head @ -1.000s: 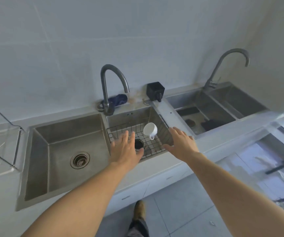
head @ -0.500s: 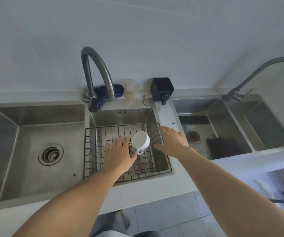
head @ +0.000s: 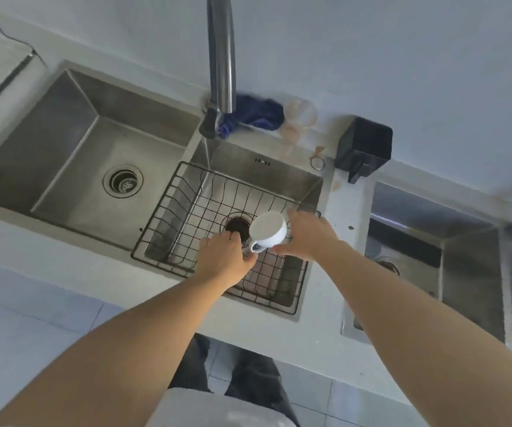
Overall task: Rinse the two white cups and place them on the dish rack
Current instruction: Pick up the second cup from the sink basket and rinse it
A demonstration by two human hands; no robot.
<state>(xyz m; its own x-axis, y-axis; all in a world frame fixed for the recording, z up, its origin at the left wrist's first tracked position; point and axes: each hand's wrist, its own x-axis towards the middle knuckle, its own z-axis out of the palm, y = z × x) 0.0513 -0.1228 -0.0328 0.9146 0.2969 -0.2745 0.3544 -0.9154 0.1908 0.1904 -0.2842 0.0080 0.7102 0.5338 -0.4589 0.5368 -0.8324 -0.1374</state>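
One white cup (head: pixel 267 229) lies tipped in the black wire basket (head: pixel 168 217) that sits in the small middle sink (head: pixel 279 177), its handle pointing toward me. My right hand (head: pixel 308 237) wraps the cup's right side, fingers over the top and thumb below. My left hand (head: pixel 223 257) hovers just left of the handle with bent fingers, the thumb tip touching the handle, and nothing shows in it. A second cup is not in view.
The tall faucet (head: pixel 222 57) rises behind the basket; a thin stream seems to fall from its nozzle. A large sink (head: pixel 73 143) lies to the left, the dish rack's edge (head: pixel 0 84) beyond it. Blue cloth (head: pixel 256 114), black holder (head: pixel 364 146), further sinks at right.
The view has dropped closer over the sink. Both hands have closed in on the cup; my right hand now grips its side and my left has reached the handle.
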